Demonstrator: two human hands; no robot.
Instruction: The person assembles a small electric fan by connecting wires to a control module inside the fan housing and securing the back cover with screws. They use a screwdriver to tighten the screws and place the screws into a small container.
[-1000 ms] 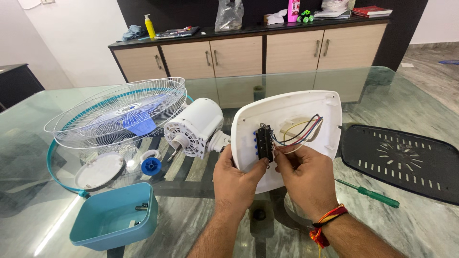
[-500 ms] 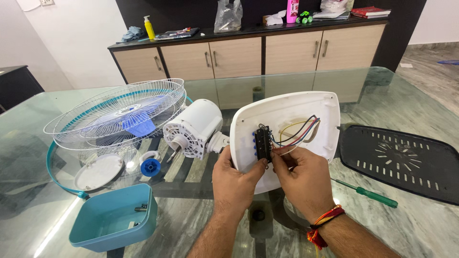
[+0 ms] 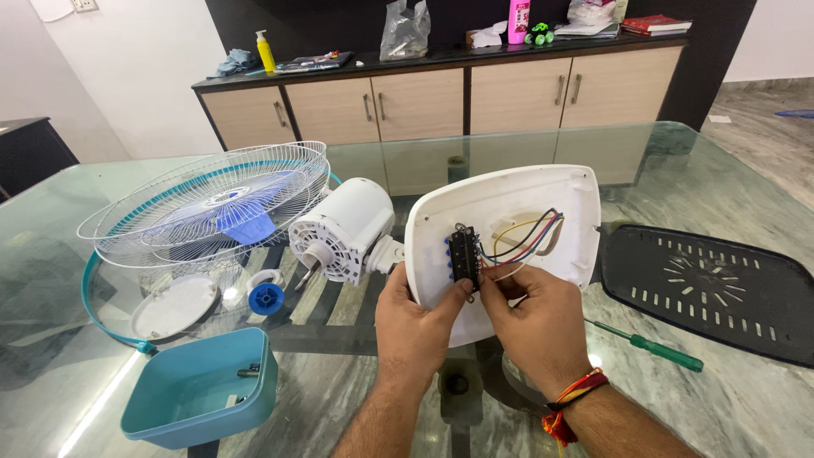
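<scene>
Between both hands: switch block (image 3: pixel 464 257) | left hand (image 3: pixel 415 326) | right hand (image 3: pixel 536 322)

I count two hands, the left hand (image 3: pixel 415 318) and right hand (image 3: pixel 534 322), one white cover (image 3: pixel 509 208), one switch block (image 3: pixel 463 257), one motor (image 3: pixel 343 229), one green screwdriver (image 3: pixel 657 346), one blue tub (image 3: pixel 199 399), and one black grille (image 3: pixel 708 284).

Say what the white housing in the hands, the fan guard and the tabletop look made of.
White housing: moulded plastic, smooth and matt, by its look. Fan guard: thin wire, white-coated, probably metal. Tabletop: glass, glossy, reflecting the cabinets.
</scene>
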